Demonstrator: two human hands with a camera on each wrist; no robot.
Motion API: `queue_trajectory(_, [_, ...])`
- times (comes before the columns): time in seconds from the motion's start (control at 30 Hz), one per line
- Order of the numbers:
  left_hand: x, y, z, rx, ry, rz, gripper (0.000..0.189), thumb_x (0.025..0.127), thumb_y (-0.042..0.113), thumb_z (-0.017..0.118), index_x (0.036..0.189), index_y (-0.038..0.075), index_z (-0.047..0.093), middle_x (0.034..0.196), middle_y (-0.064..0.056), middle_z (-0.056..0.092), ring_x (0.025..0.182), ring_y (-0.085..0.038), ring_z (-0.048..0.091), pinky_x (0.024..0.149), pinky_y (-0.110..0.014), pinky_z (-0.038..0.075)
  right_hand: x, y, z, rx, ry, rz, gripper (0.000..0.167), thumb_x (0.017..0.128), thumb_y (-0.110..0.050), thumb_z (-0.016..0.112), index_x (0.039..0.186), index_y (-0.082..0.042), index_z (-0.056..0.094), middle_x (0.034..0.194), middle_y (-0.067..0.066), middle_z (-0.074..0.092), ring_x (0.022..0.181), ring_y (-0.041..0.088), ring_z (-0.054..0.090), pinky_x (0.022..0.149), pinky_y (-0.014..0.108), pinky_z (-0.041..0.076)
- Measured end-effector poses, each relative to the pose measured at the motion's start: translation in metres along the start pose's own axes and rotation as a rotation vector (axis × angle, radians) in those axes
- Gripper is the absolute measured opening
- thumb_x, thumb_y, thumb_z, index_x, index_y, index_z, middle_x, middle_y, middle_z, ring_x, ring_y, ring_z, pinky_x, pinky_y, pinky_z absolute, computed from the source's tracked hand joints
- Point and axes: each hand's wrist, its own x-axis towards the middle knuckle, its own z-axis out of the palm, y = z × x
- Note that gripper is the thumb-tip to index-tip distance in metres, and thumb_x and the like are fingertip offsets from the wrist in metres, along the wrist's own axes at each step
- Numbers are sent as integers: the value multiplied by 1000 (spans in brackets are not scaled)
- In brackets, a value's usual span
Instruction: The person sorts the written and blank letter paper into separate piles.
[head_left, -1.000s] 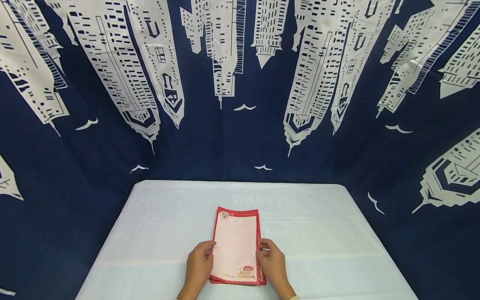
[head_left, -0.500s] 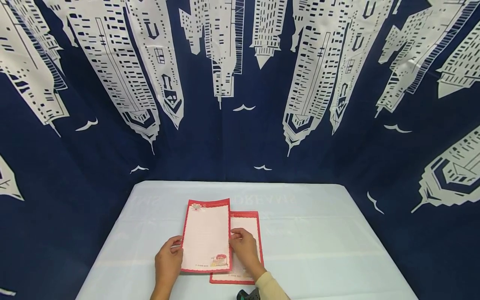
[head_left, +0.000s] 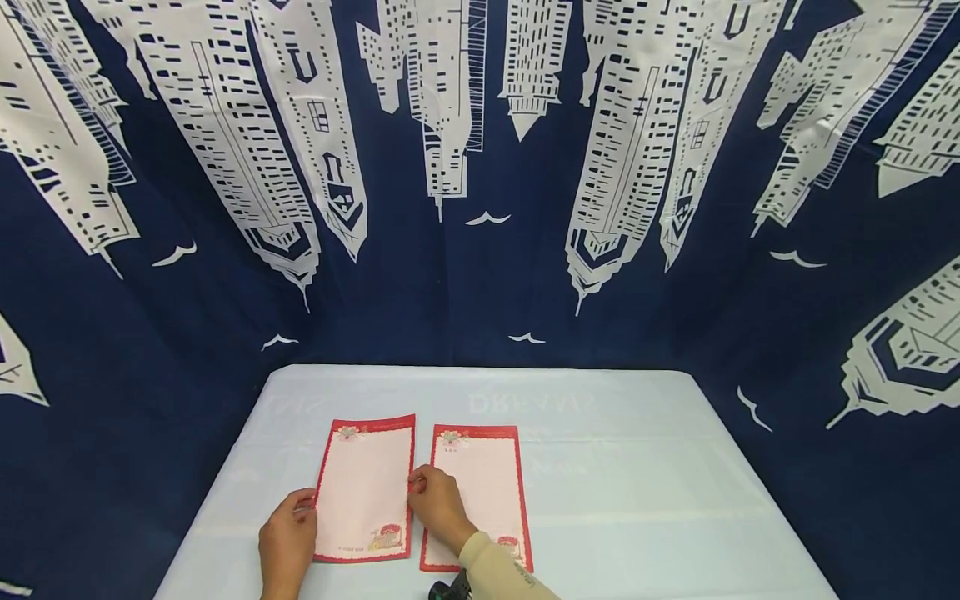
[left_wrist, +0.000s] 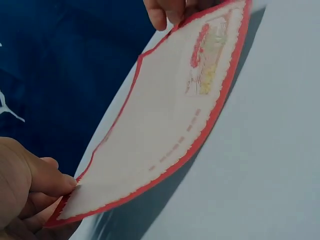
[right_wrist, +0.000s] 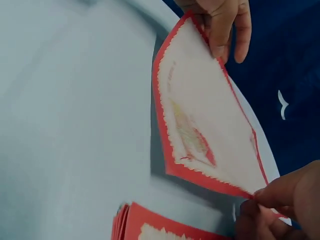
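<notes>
You are holding a red-bordered sheet (head_left: 363,492) just above the white table (head_left: 637,483), to the left of a stack of matching sheets (head_left: 480,479). Your left hand (head_left: 289,533) pinches the sheet's left edge between thumb and fingers; your right hand (head_left: 442,504) pinches the right edge the same way. Both grips sit a little below the middle of those sides, seemingly so that the thin paper is carried evenly and stays spread flat to view, its pale face and small printed picture turned upward. Even so, the wrist views show it bowing between your hands, with a shadow beneath its near edge, so that part is off the table; whether any other part touches down, you cannot tell from here. The stack lies flat, roughly square to you, and in the right wrist view its red edges show several layers, slightly uneven. Your right forearm, in a cream sleeve (head_left: 498,571), reaches across the stack's lower part, likely because the right edge of the sheet lies beyond it on your left. A narrow strip of table separates sheet and stack, which probably keeps the two from being confused. Behind the table hangs a navy cloth (head_left: 480,283) printed with white, upside-down towers.
</notes>
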Motion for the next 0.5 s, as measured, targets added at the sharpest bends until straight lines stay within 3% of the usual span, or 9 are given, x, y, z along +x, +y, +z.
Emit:
queue_trajectory(0.23, [1, -8, -2, 41, 2, -28, 24, 88, -4, 66, 111, -11, 67, 98, -27, 69, 89, -41, 68, 80, -54, 54, -3, -6, 2, -28, -78, 38, 5, 84, -2, 70, 87, -4, 67, 69, -8, 57, 57, 3, 48, 51, 23, 42])
queue_trajectory(0.5, [-2, -3, -2, 68, 2, -46, 27, 90, 3, 66, 113, -12, 66, 100, -27, 67, 93, -41, 65, 83, -56, 50, -4, -5, -12, -41, -79, 40, 6, 87, -9, 70, 93, -7, 69, 73, -10, 58, 61, 4, 49, 56, 24, 44])
